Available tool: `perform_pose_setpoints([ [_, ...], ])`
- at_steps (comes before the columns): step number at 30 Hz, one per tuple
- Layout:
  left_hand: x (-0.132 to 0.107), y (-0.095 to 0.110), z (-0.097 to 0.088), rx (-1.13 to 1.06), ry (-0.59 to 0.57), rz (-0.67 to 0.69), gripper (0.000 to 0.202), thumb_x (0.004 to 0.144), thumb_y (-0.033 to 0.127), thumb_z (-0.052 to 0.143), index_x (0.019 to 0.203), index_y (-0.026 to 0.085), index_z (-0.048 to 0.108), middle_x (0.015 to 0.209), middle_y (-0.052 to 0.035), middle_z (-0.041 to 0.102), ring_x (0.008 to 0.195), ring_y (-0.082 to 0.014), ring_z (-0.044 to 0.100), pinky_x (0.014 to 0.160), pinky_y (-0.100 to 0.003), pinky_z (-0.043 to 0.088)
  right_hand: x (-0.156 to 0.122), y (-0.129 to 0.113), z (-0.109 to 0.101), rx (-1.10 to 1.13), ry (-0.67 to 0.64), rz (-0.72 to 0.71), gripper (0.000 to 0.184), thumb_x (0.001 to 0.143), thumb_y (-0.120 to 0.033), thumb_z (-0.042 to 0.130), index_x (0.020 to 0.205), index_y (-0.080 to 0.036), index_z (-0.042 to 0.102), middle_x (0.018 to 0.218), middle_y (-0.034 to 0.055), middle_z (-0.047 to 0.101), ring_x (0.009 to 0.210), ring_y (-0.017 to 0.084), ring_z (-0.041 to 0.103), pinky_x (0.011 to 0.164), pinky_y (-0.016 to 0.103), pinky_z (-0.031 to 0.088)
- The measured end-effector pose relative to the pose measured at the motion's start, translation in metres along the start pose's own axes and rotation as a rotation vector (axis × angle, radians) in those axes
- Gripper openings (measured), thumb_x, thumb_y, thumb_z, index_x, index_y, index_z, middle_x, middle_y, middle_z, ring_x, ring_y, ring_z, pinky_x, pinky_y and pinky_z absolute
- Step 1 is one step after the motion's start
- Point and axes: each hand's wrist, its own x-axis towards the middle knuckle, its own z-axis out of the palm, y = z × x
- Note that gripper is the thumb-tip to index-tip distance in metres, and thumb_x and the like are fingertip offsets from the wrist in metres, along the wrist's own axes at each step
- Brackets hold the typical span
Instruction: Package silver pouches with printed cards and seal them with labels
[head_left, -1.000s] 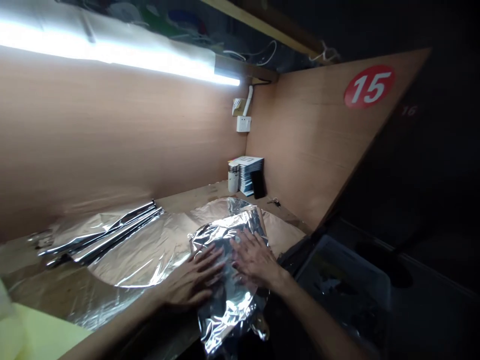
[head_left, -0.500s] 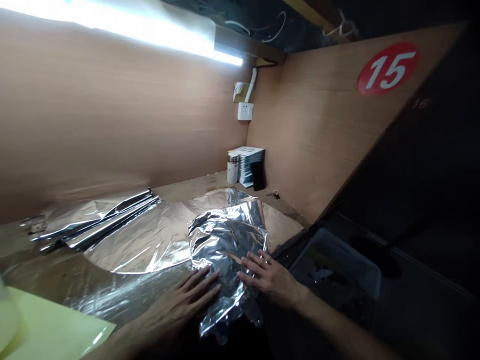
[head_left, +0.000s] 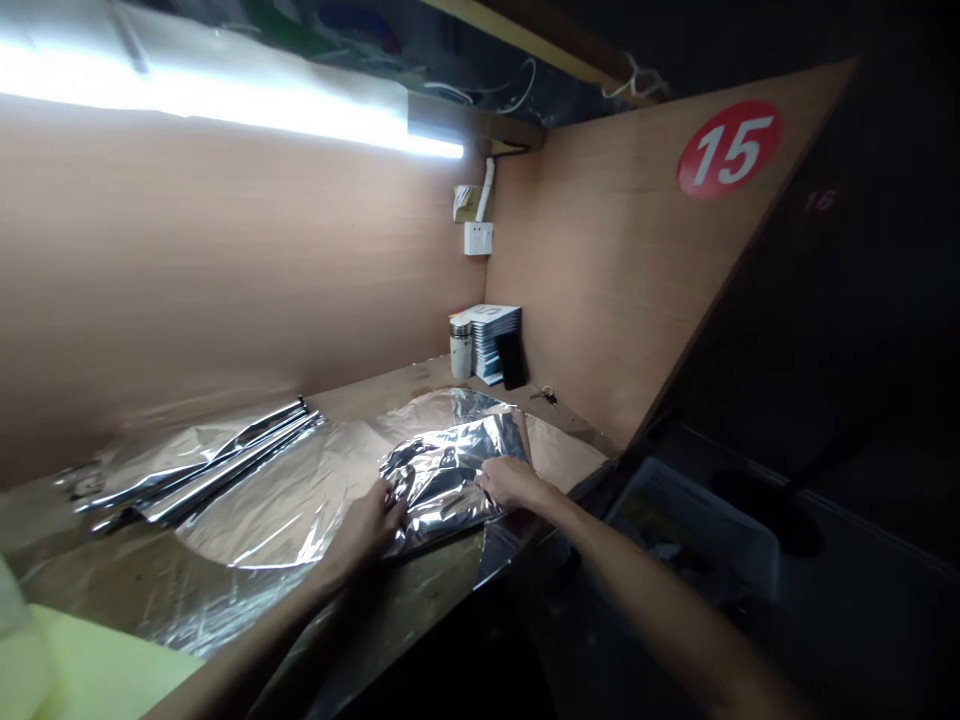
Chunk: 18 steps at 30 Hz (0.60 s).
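Fingers (head_left: pixel 379 505) on the left hand (head_left: pixel 364 530) and right hand (head_left: pixel 511 483) pinch the edges of the foil bundle (head_left: pixel 442 475); it looks light and soft.

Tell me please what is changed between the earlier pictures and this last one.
The crumpled foil bundle no longer reaches over the table edge toward the person; it looks folded up and shorter. The left hand and right hand, flat on it before, have moved to its two sides and grip it. The flat foil sheet, folded foil strips and jar stayed as they were.
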Motion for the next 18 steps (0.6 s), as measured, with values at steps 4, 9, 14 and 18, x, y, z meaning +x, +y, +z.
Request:
perform_pose_setpoints([
  [4, -0.009, -0.002, -0.004, 0.231, 0.084, 0.484, 0.065, 0.098, 0.053, 0.053, 0.153, 0.02, 0.041, 0.156, -0.0184, 0.048, 0.138, -0.0336, 0.053, 0.111, -0.049, 0.044, 0.01, -0.002, -0.003, -0.03, -0.054, 0.033, 0.035, 0.101, -0.038, 0.053, 0.094, -0.014, 0.078, 0.102, 0.019, 0.077, 0.096, 0.03, 0.073, 0.075, 0.03, 0.047],
  [9, -0.014, -0.027, 0.008, 0.515, -0.241, 0.618, 0.062, 0.1, 0.045, 0.05, 0.157, 0.025, 0.044, 0.164, -0.0099, 0.04, 0.152, -0.0397, 0.034, 0.121, -0.062, 0.032, -0.022, -0.018, -0.01, -0.079, 0.007, 0.05, 0.041, 0.103, -0.042, 0.05, 0.118, -0.011, 0.072, 0.113, 0.0233, 0.073, 0.108, 0.034, 0.07, 0.089, 0.039, 0.05],
  [14, -0.039, -0.057, -0.018, 0.376, -0.311, 0.672, 0.059, 0.098, 0.03, 0.049, 0.156, 0.035, 0.045, 0.16, -0.0018, 0.047, 0.149, -0.0325, 0.042, 0.121, -0.053, 0.039, -0.078, -0.012, -0.001, -0.084, 0.081, -0.531, 0.061, 0.089, -0.037, 0.072, 0.146, -0.025, 0.054, 0.153, 0.012, 0.053, 0.146, 0.032, 0.041, 0.117, 0.047, 0.031],
  [18, -0.031, -0.052, -0.052, 0.041, -0.373, 0.378, 0.043, 0.096, 0.047, 0.053, 0.133, 0.029, 0.069, 0.135, -0.0051, 0.071, 0.124, -0.0306, 0.064, 0.107, -0.041, 0.05, -0.067, 0.018, -0.003, 0.252, -0.099, -0.426, 0.018, 0.094, -0.024, 0.06, 0.103, -0.021, 0.075, 0.101, 0.0017, 0.074, 0.1, 0.021, 0.068, 0.094, 0.032, 0.048],
])
